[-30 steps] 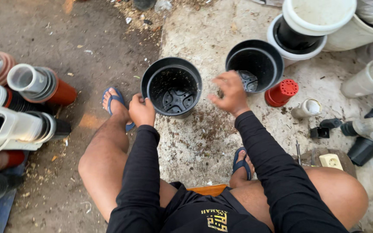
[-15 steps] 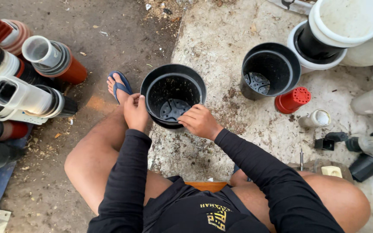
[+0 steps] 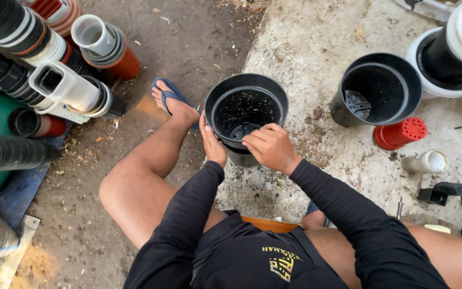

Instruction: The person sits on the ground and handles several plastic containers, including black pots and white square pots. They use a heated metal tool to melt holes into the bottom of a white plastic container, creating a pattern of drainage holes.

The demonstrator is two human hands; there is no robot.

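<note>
Your left hand [image 3: 212, 144] cups the round black plastic pot [image 3: 246, 113]; right hand [image 3: 270, 147], back from the far-right pot [image 3: 376, 88], now pinches its near rim.

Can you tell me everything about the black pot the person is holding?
The black pot is round, looks like plastic, and stands upright with its mouth open to the camera. A wide rim runs around the top. Inside, specks of dirt cling to the wall, and a raised slotted drain shows at the bottom. It sits on the rough concrete slab, near its edge. The left hand presses its side; the right hand grips the near rim.
</note>
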